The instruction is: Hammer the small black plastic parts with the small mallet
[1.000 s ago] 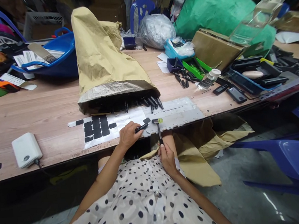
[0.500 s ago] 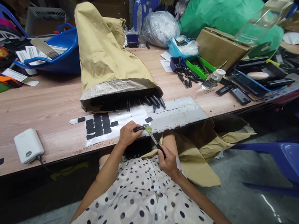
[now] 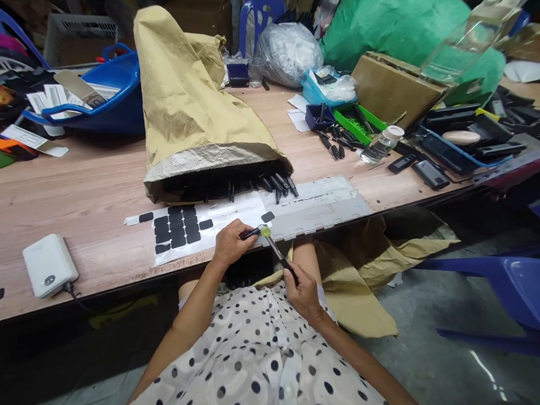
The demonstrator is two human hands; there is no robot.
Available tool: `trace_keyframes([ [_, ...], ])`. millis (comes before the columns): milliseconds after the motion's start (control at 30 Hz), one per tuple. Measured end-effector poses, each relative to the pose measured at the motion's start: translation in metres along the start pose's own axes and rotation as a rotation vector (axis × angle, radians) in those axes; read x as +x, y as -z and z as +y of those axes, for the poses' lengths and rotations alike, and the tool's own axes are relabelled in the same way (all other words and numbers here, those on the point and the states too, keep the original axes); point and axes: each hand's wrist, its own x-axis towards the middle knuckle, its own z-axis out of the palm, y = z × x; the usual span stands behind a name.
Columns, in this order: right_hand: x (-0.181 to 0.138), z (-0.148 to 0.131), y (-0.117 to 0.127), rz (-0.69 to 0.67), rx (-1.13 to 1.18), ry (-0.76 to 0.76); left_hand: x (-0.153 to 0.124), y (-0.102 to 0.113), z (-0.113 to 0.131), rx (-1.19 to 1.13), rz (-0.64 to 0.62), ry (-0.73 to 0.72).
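Note:
My left hand (image 3: pixel 232 242) rests at the table's front edge, its fingers pinching a small black pen-shaped piece (image 3: pixel 250 233). In my right hand (image 3: pixel 303 291) is the black handle of a small hammer (image 3: pixel 274 246) with a metal shaft. The hammer's yellow-green head (image 3: pixel 265 232) is at the tip of the black piece; I cannot tell whether they touch. Left of my left hand, a white sheet (image 3: pixel 224 212) carries rows of black rounded stickers (image 3: pixel 177 226). One more black sticker (image 3: pixel 268 217) lies just beyond the hammer head, on a grey board (image 3: pixel 319 208).
A brown paper sack (image 3: pixel 198 102) lies open towards me, with black pen-shaped pieces (image 3: pixel 280 184) spilling out. A white power bank (image 3: pixel 50 265) with a cable sits left. Rightward are a small clear bottle (image 3: pixel 381 145), a green tray (image 3: pixel 360 122) and black devices (image 3: pixel 429 173).
The view has shifted very slightly. The hammer head sits a touch lower and nearer the black piece's tip; both hands keep their holds.

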Motion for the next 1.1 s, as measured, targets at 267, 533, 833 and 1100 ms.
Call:
trace_keyframes([
  [267, 0.003, -0.003, 0.002, 0.064, 0.101, -0.182, -0.004, 0.000, 0.007, 0.071, 0.024, 0.001],
  [533, 0.003, 0.022, -0.012, 0.037, 0.220, -0.307, -0.006, -0.002, 0.005, 0.140, 0.026, -0.057],
  [833, 0.004, 0.022, -0.013, 0.051, 0.229, -0.307, -0.032, -0.004, -0.002, 0.141, 0.033, -0.320],
  [1100, 0.006, 0.014, -0.012, 0.043, 0.228, -0.332, -0.087, -0.025, -0.031, 0.300, -0.216, -0.172],
])
